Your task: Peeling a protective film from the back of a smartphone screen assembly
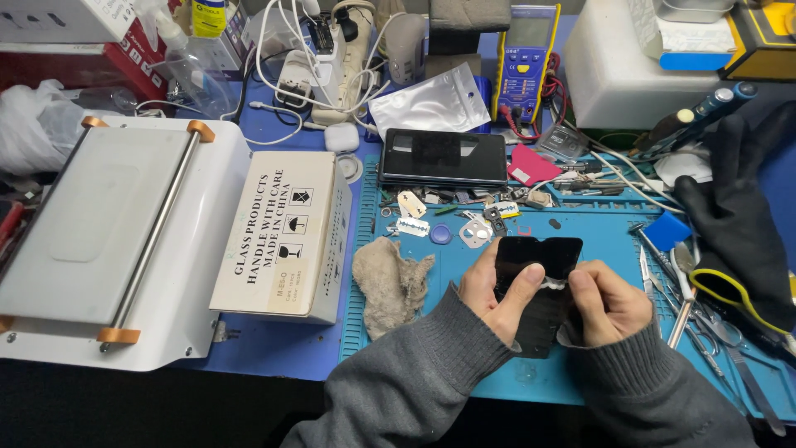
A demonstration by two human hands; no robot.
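Both hands grasp a black screen above the blue mat: left hand pinches its edge, right hand presses a white wipe on it. Too much thumb pressure might crack it; blades lie near.

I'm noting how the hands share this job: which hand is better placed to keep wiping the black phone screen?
Probably the right hand: its fingertips pinch the small white wipe against the black phone screen. The left hand grips the screen's edge, steadying it.
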